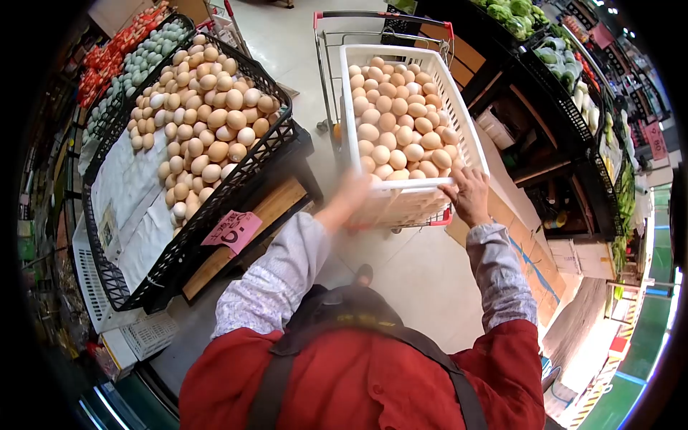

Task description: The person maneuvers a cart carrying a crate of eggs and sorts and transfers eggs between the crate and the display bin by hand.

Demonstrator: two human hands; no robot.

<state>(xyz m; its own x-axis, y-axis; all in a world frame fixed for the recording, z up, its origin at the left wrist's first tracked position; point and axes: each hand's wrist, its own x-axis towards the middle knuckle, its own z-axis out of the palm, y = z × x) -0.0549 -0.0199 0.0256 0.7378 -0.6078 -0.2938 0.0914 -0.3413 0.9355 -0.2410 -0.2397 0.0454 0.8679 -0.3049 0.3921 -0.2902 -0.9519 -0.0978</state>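
Observation:
A white plastic crate full of brown eggs rests on a metal cart with red-ended handle parts. My right hand is closed over the crate's near right corner, fingers curled on the rim. At the near left corner of the crate is my left hand, smeared by motion, so its fingers cannot be made out. To the left, a black display crate holds a heap of brown eggs at its far and right side, with pale sheets bare at the near left.
A pink price sign hangs on the display's front edge. Bluish eggs and red-netted goods lie farther left. Black vegetable shelves line the right side, with cardboard below them. A white slotted crate stands lower left.

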